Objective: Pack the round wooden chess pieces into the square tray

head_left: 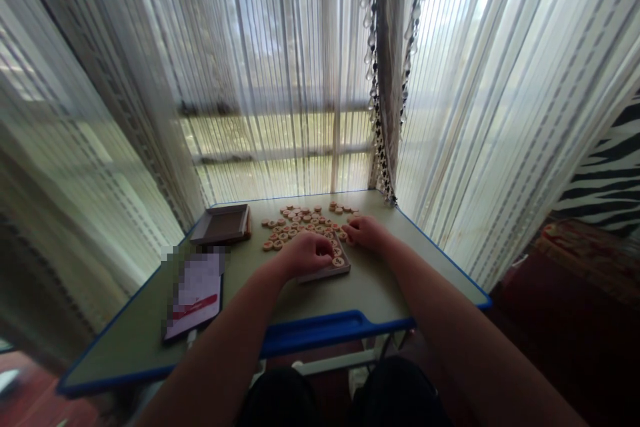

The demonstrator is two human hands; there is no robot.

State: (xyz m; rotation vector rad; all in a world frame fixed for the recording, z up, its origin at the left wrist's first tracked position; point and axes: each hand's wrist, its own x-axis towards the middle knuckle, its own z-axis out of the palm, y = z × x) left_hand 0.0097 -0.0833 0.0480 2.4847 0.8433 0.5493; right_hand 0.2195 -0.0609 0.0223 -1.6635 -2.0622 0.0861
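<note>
Many round wooden Chinese chess pieces [294,229] with red or dark characters lie spread over the back middle of the table. Nearer to me is a shallow tray [325,273], with pieces in a row along its right side, the front one being a dark-marked piece [338,261]. My left hand [306,253] is over the tray, fingers curled, fingertips beside that row; what they hold is hidden. Just right of the tray, my right hand [369,233] has its fingers drawn together at a Chinese chess piece [343,235] by the tray's far right corner.
The light table [250,293] has a blue edge and a blue front groove. A shallow box [223,223] stands at the back left. In front of it lies a tablet [197,300], partly blurred, with a cable. Striped sheer curtains [280,80] hang close behind the table.
</note>
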